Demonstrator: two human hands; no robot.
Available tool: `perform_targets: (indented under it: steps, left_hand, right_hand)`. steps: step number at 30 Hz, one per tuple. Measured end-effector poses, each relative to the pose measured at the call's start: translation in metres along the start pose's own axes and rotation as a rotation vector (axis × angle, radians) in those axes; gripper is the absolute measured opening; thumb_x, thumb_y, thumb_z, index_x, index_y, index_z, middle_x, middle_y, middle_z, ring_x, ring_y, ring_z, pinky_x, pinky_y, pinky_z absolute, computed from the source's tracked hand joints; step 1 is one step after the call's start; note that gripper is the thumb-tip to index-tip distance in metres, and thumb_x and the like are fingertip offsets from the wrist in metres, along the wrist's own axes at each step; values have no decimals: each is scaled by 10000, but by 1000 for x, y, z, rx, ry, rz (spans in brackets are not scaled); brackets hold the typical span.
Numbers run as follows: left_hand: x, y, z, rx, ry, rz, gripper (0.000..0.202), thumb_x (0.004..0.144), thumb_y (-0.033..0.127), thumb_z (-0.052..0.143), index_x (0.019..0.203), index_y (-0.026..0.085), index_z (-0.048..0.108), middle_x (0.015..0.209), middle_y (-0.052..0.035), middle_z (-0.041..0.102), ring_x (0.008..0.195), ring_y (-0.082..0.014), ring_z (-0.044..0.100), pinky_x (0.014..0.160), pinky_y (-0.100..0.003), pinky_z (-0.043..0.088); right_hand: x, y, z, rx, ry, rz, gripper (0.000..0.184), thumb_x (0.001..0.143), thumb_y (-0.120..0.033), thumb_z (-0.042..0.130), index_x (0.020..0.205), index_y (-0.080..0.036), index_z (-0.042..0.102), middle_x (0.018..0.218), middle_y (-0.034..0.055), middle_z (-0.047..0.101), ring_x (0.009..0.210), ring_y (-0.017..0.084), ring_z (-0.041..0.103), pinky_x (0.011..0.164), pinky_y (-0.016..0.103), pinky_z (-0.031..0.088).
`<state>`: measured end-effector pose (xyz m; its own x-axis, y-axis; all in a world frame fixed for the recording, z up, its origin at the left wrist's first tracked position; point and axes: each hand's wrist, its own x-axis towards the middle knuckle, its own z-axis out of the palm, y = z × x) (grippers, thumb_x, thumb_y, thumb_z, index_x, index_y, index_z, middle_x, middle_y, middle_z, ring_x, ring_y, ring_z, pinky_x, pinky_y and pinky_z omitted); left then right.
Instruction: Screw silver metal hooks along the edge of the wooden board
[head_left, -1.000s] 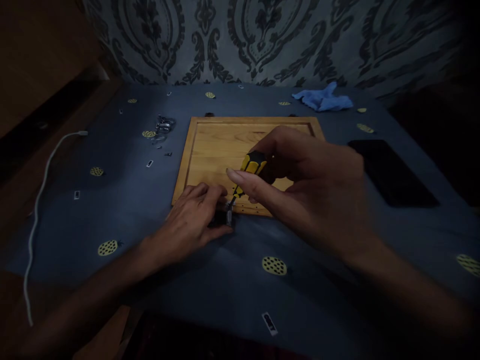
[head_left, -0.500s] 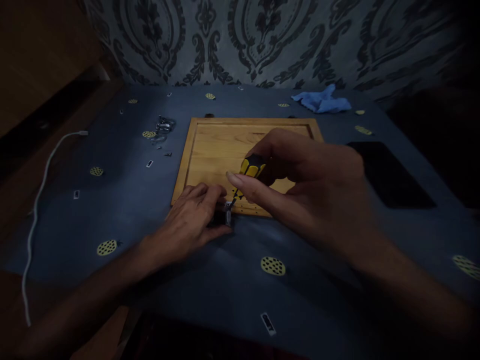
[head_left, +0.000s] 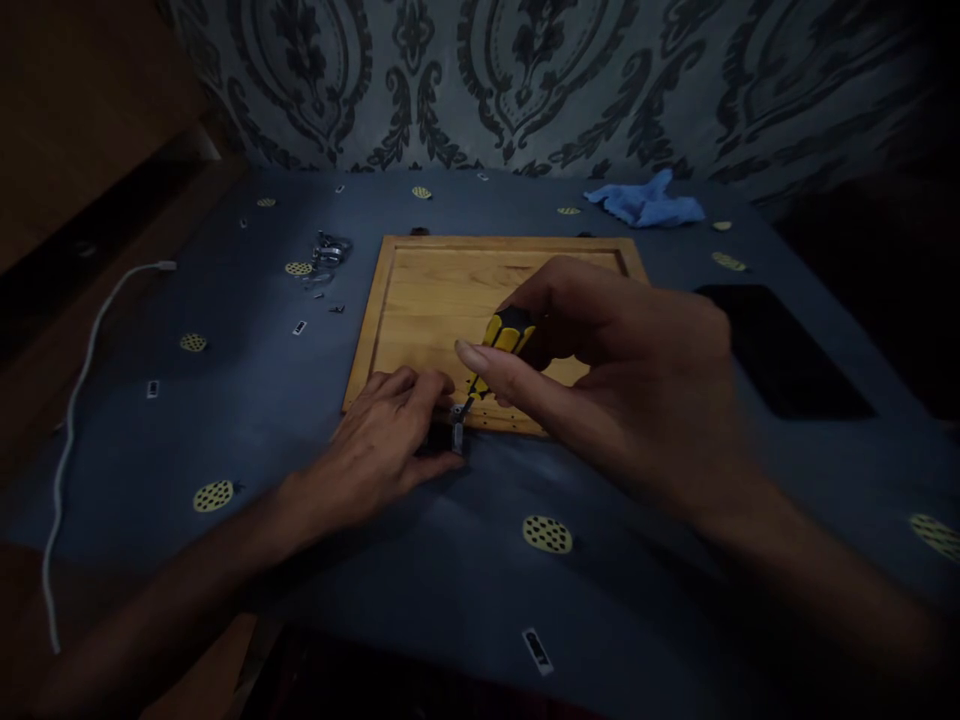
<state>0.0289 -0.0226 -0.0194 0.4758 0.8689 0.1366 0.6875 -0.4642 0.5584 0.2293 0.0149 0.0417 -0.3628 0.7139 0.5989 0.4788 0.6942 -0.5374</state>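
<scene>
My right hand [head_left: 622, 360] is closed around the yellow-and-black handle of a screwdriver [head_left: 507, 335], thumb along its side. The screwdriver slants down to the left, its tip at a small metal bracket-like piece [head_left: 458, 432] by the near edge of a wooden board [head_left: 435, 290]. My left hand [head_left: 390, 430] grips that piece, fingers on the board's near left corner and thumb below the edge. Its dark lower part is mostly hidden by the hand. Several small dark holes or marks show along the board's near edge.
Several small metal parts [head_left: 328, 250] lie left of the board on the blue patterned cloth [head_left: 300, 600]. A white cable [head_left: 75, 420] runs down the left side. At the back right is a crumpled blue cloth [head_left: 646, 200], and a dark flat phone-like slab [head_left: 784, 350] lies at the right.
The screwdriver handle and my right hand have shifted very slightly to the right. My left hand stays in place on the metal piece.
</scene>
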Motion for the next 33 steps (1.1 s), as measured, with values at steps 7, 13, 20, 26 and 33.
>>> perform_targets:
  steps: [7,13,20,26,33]
  left_hand:
    - [0,-1,1,26,0,15,446,869,240,798,1215,218,516,1128,-73,704,1105,-316,656,950,-483,534]
    - [1,-2,1,16,10,24,456,841,215,820,1185,217,521,1090,-61,719,1070,-304,665,927,-455,538]
    - [1,0,0,44,0,-7,473,836,241,834,1195,228,526,1120,-61,714,1070,-309,668,934,-463,535]
    - [2,-1,0,50,6,51,450,851,234,816,1179,217,509,1100,-66,726,1071,-313,668,919,-467,538]
    - [0,-1,1,111,-7,17,440,892,329,782,1216,217,505,1083,-81,692,1051,-333,657,924,-507,550]
  right_hand:
    - [-1,-3,-2,-26,-9,21,312,923,-445,758,782,-250,560,695,-33,667,556,133,649,508,282,503]
    - [-2,-2,-2,-71,-11,-4,304,946,-434,735,787,-254,548,704,-38,674,557,125,649,503,270,506]
    - [-1,-1,-1,-84,-3,-13,296,952,-428,727,792,-258,545,720,-29,683,582,144,667,516,286,502]
    - [0,-2,-3,-9,-49,-10,263,936,-360,741,798,-262,540,666,-48,625,558,136,631,525,280,510]
    - [2,-2,-3,193,-143,40,178,911,-358,770,907,-252,627,750,-52,693,555,122,638,514,261,508]
